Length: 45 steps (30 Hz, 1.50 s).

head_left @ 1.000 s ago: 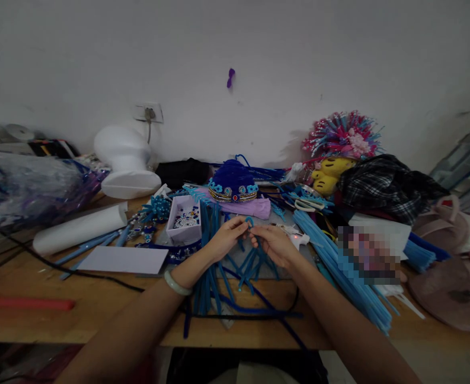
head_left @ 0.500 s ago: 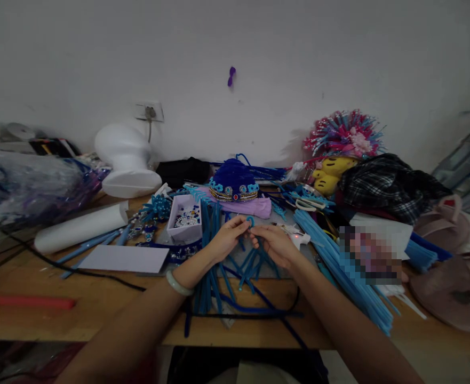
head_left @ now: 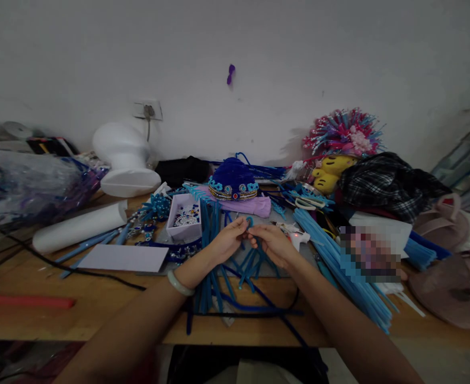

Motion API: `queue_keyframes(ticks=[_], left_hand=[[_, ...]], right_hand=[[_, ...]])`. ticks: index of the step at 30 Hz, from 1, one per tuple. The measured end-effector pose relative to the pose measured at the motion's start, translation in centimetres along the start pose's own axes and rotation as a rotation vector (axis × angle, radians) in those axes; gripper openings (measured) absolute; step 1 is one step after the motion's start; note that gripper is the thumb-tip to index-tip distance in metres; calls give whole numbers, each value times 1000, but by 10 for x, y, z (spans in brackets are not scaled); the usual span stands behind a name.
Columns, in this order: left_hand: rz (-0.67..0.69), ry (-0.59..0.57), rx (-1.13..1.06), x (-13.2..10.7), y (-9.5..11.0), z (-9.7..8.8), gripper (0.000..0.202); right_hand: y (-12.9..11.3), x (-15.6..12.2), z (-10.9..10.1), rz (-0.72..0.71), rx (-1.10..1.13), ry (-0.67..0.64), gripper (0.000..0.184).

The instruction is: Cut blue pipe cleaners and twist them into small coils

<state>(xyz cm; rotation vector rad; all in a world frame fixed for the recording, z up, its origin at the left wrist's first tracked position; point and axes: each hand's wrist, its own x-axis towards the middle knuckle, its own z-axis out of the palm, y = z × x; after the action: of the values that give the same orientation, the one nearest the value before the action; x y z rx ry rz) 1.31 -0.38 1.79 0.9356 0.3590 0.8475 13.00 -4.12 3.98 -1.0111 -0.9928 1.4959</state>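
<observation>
My left hand (head_left: 226,240) and my right hand (head_left: 272,242) meet over the middle of the wooden table (head_left: 98,304), fingertips pinched together on a small curled blue pipe cleaner (head_left: 249,221). A pale bangle (head_left: 177,284) sits on my left wrist. Beneath my hands lie several loose blue pipe cleaners (head_left: 251,264). Just beyond them sits a blue beaded headpiece (head_left: 233,184) on lilac cloth.
A white box of beads (head_left: 184,217) stands left of my hands, with a white card (head_left: 125,258), a white roll (head_left: 80,226) and a white foam head (head_left: 126,160) further left. A light-blue stick bundle (head_left: 339,266), plaid cloth (head_left: 382,184) and a pink feathered ornament (head_left: 342,133) crowd the right. A black cable (head_left: 78,271) crosses the front.
</observation>
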Motion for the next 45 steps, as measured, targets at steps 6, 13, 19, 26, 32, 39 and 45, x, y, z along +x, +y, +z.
queue_keyframes(ticks=[6, 13, 19, 26, 32, 39, 45], left_hand=[[-12, 77, -32, 1, 2, -1, 14], [-18, 154, -103, 3, 5, -6, 8], [-47, 206, -207, 3, 3, -4, 9], [-57, 274, -159, 5, 8, 0, 9], [-9, 203, -32, 3, 13, -1, 12], [39, 201, 223, 3, 10, -4, 13], [73, 260, 502, 4, 7, -2, 20]], right_hand=[[1, -1, 0, 2, -64, 1, 13], [1, 0, -1, 42, -107, 15, 14], [0, 5, -7, -41, -188, 103, 11], [2, 7, -14, -92, -304, 135, 12], [2, 8, -15, -94, -280, 109, 14], [1, 7, -13, -57, -298, 97, 15], [1, 7, -13, -44, -326, 102, 14]])
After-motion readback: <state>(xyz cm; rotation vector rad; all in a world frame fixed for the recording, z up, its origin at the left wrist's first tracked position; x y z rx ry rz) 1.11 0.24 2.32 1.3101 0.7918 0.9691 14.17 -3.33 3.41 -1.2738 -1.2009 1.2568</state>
